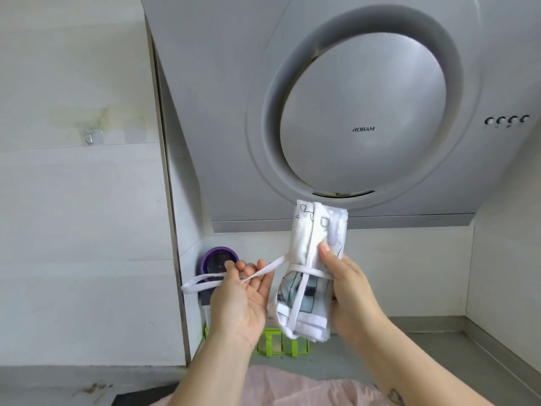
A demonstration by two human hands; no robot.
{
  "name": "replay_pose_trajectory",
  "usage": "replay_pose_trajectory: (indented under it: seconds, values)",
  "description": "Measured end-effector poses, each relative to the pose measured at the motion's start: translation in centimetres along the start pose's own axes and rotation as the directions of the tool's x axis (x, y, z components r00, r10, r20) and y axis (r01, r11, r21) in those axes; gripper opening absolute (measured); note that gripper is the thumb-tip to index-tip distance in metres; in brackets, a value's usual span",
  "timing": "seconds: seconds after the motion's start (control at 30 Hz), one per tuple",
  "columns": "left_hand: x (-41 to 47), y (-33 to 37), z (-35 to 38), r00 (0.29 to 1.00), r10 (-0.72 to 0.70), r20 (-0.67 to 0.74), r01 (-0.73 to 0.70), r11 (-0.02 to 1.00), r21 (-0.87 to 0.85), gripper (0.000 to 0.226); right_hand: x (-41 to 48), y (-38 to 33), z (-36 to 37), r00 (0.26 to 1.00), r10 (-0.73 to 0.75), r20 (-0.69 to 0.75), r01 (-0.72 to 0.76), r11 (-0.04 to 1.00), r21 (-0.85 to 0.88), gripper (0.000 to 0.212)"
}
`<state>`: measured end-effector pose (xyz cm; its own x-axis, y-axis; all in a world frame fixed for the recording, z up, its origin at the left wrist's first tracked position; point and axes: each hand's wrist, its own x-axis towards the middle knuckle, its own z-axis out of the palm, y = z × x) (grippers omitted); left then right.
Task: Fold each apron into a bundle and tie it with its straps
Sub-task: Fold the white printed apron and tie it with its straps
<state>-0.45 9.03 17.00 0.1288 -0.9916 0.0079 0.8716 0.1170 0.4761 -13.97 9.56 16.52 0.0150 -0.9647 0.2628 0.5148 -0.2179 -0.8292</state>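
Observation:
A white printed apron is folded into an upright bundle and held in the air in front of the range hood. My right hand grips the bundle at its middle, thumb on the front. A white strap is wound around the bundle and runs out to the left. My left hand, palm up, holds that strap between its fingertips, and the strap's end loops further left past the hand. A pink cloth lies on the counter below my arms.
A grey range hood with a round panel fills the upper view. A purple-lidded jar stands in the corner behind my left hand. A green rack sits on the grey counter. White tiled walls close both sides.

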Motion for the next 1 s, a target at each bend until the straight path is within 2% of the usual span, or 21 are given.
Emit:
replay_pose_trajectory:
  seconds: [0.1, 0.17, 0.23, 0.3, 0.5, 0.57, 0.63, 0.7, 0.77, 0.83, 0.9, 1.0]
  values:
    - [-1.3, -0.3, -1.1, 1.0, 0.022, -0.004, -0.021, 0.997, 0.068, 0.039, -0.3, 1.5, 0.1, 0.996, 0.045, -0.075, -0.039, 0.996, 0.076, 0.036]
    - [-1.4, 1.1, -1.8, 0.998, 0.03, 0.058, -0.044, 0.965, 0.26, 0.034, 0.1, 1.5, 0.0, 0.995, 0.041, -0.09, -0.035, 0.997, 0.062, 0.037]
    - [-1.1, 3.6, -1.8, 0.99, -0.045, 0.13, -0.019, 0.891, 0.453, 0.03, 1.1, 0.9, -0.2, 0.995, 0.064, -0.076, -0.059, 0.996, 0.072, 0.042]
    - [-0.1, 6.9, -0.9, 0.986, -0.069, 0.15, -0.026, 0.832, 0.554, 0.027, 2.3, 0.5, 0.2, 0.995, 0.098, -0.028, -0.096, 0.993, 0.071, 0.04]
    - [4.5, 17.2, 3.6, 0.961, 0.207, 0.184, -0.274, 0.81, 0.519, 0.009, 5.6, 4.0, 4.6, 0.992, 0.086, 0.097, -0.089, 0.996, 0.026, 0.035]
    - [6.1, 20.8, 4.5, 0.923, 0.29, 0.252, -0.384, 0.713, 0.587, 0.013, 7.2, 5.9, 7.3, 0.985, 0.089, 0.149, -0.089, 0.996, -0.001, 0.036]
    - [7.3, 23.2, 5.2, 0.883, 0.339, 0.326, -0.466, 0.54, 0.701, 0.018, 8.3, 7.1, 9.5, 0.973, 0.099, 0.21, -0.09, 0.994, -0.054, 0.037]
    - [8.7, 26.3, 5.5, 0.845, 0.357, 0.397, -0.516, 0.351, 0.782, 0.02, 9.7, 8.3, 12.8, 0.953, 0.103, 0.285, -0.071, 0.99, -0.12, 0.048]
    - [10.1, 29.2, 5.8, 0.823, 0.373, 0.428, -0.53, 0.234, 0.815, 0.022, 11.0, 8.9, 15.9, 0.938, 0.08, 0.338, -0.018, 0.983, -0.185, 0.056]
    - [11.6, 32.6, 5.8, 0.807, 0.389, 0.445, -0.533, 0.153, 0.832, 0.024, 12.7, 9.9, 19.7, 0.927, 0.055, 0.372, 0.034, 0.973, -0.228, 0.048]
    - [13.0, 35.2, 5.8, 0.806, 0.387, 0.447, -0.529, 0.135, 0.838, 0.024, 14.2, 10.7, 22.5, 0.93, 0.009, 0.368, 0.098, 0.958, -0.271, 0.036]
    - [14.9, 38.6, 5.3, 0.794, 0.406, 0.453, -0.548, 0.151, 0.823, 0.021, 16.2, 11.4, 26.0, 0.94, -0.066, 0.336, 0.19, 0.917, -0.352, 0.034]
